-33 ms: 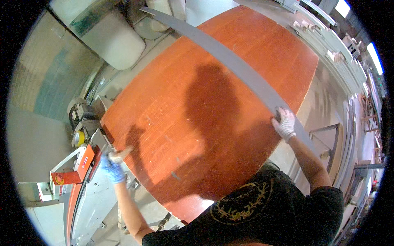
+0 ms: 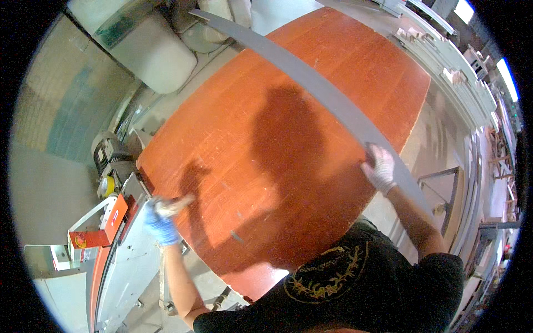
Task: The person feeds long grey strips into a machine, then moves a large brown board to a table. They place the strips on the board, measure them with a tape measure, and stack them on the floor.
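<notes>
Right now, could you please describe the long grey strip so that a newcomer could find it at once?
Start at the big reddish-brown board. The grey strip runs across its far side, gripped by the white-gloved right hand. It alone is long, thin and grey.

A large board (image 2: 288, 144) lies flat at the centre, and a long strip (image 2: 327, 97) runs across it from eleven o'clock down to four o'clock. The right hand (image 2: 379, 168) grips the strip at three o'clock, near the board's right edge, while the left hand (image 2: 162, 219) rests on the board's near-left edge at eight o'clock. A machine (image 2: 119, 250) stands just beside the board at eight o'clock, with a motor (image 2: 109, 158) behind it at nine.
</notes>
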{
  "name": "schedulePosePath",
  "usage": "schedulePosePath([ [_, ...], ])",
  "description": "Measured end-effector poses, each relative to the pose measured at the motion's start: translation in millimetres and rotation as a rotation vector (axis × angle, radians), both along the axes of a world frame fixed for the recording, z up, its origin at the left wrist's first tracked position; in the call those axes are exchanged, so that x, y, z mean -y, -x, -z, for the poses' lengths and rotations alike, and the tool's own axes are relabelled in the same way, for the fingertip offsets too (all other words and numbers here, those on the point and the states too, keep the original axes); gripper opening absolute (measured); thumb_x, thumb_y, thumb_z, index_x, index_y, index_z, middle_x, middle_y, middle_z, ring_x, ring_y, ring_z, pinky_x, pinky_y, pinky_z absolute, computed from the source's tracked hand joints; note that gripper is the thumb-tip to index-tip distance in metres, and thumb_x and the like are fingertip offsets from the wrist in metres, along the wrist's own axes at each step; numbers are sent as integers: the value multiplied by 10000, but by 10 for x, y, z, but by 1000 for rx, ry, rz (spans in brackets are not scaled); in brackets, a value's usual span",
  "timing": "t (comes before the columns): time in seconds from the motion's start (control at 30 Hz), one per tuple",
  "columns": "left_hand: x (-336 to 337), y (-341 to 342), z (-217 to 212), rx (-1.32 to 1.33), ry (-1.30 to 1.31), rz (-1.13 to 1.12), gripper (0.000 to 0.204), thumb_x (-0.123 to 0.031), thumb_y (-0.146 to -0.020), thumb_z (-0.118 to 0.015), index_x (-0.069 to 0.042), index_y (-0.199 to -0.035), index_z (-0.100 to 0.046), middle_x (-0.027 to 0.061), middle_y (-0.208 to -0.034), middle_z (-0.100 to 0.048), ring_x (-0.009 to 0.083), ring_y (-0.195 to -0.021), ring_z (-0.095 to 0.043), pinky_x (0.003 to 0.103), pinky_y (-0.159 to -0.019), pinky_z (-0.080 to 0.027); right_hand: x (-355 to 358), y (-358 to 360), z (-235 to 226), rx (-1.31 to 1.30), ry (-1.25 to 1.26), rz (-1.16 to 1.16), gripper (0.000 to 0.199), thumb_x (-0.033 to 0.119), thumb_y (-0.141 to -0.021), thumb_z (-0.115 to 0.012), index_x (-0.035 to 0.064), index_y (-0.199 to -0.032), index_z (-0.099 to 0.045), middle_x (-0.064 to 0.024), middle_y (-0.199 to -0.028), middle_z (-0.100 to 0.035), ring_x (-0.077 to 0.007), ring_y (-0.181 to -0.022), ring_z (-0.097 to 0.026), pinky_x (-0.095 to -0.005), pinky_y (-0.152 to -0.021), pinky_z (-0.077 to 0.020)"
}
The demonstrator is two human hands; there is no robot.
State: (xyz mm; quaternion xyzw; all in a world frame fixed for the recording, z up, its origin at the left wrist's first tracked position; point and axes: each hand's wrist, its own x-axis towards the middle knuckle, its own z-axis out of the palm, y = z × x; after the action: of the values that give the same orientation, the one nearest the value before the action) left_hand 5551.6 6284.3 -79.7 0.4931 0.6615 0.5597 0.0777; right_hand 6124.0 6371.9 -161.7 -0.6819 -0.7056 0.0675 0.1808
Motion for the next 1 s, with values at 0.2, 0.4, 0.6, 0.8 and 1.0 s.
schedulePosePath([
  [0.2, -293, -2402, 126, 692, 148, 797, 419, -411, -825, -597, -17, -963, -575, 89, -936, -633, 182, -807, -601, 309, -710, -488, 774, 946, -464, -416, -61, -410, 758, 236, -602, -789, 23, -1256, -471, -168, -1303, -456, -340, -1165, -472, -408, -1002, -379],
  [0.4, -317, -4068, 752, 748, 495, 1143, 559, -336, -727, -731, -2, -1130, -537, 101, -1085, -605, 204, -989, -577, 325, -824, -495, 1376, 185, -189, -562, 62, -112, 471, 83, -743, -616, 15, -1193, -495, -112, -1064, -607, -232, -970, -611, -282, -854, -481],
  [0.6, -284, -4690, 1460, -773, 166, 1398, 610, -287, -650, -776, -80, -1177, -549, 89, -1243, -535, 210, -1074, -528, 390, -883, -451, 2549, -1566, 20, -783, -26, 782, 325, 120, -782, -675, 47, -1076, -556, -20, -918, -599, -128, -823, -547, -270, -749, -464],
  [0.8, -151, -5633, 2452, 294, 1016, 1321, 283, -222, -809, -610, -174, -1076, -529, 14, -867, -522, 145, -735, -526, 291, -542, -434, 3934, -3123, 386, -313, -26, 1148, 409, 268, -789, -655, 23, -1100, -554, -147, -982, -637, -279, -892, -618, -374, -799, -469],
  [1.0, 27, -6500, 2182, 1190, 975, 657, 433, -342, -866, -600, -65, -1181, -497, 59, -1107, -534, 162, -869, -546, 262, -701, -489, 4177, -3612, 1070, -942, -221, 1057, 477, 161, -838, -672, -49, -1220, -479, -62, -1038, -587, -142, -863, -559, -268, -767, -473],
])
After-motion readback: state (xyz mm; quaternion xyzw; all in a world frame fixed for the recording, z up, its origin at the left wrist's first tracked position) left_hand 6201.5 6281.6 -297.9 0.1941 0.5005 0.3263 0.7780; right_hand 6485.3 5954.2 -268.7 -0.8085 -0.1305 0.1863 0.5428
